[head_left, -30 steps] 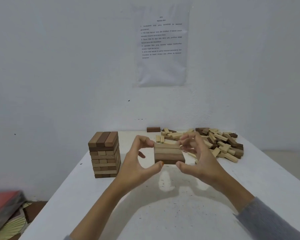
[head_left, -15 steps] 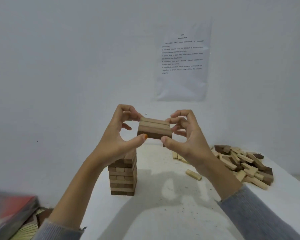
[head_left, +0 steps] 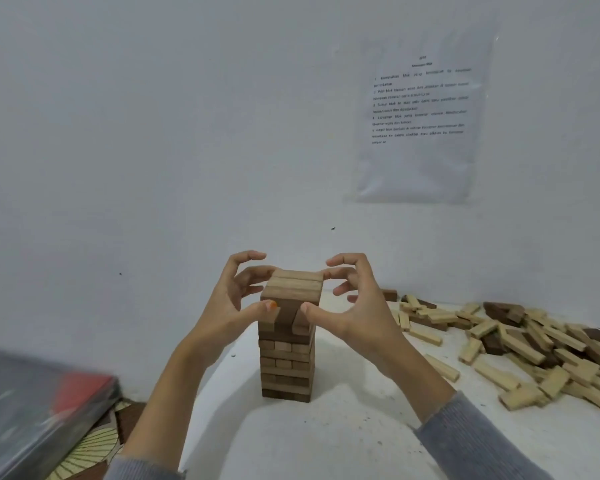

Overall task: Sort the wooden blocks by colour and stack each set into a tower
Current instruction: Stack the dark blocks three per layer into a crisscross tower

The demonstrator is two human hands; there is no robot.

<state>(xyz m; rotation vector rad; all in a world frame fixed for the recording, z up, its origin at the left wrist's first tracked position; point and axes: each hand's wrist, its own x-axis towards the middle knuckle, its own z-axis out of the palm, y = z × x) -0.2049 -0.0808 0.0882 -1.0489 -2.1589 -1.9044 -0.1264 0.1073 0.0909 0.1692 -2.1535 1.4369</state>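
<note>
A tower of brown wooden blocks (head_left: 286, 362) stands on the white table (head_left: 343, 438), near its left side. A flat layer of three brown blocks (head_left: 293, 289) sits at the tower's top. My left hand (head_left: 229, 306) pinches that layer at its left end, thumb in front and fingers behind. My right hand (head_left: 357, 306) holds its right end the same way. A loose pile of light and dark blocks (head_left: 520, 344) lies to the right.
The wall rises just behind the table, with a printed sheet (head_left: 420, 116) taped to it. A single dark block (head_left: 390, 294) lies at the back by the wall. Left of the table, lower down, lies a red and grey object (head_left: 66, 396), blurred.
Both hands lifted the three-block layer off the table's middle, carried it left and brought it down onto the tower's top. My head turned left, so the pile now sits further right.
</note>
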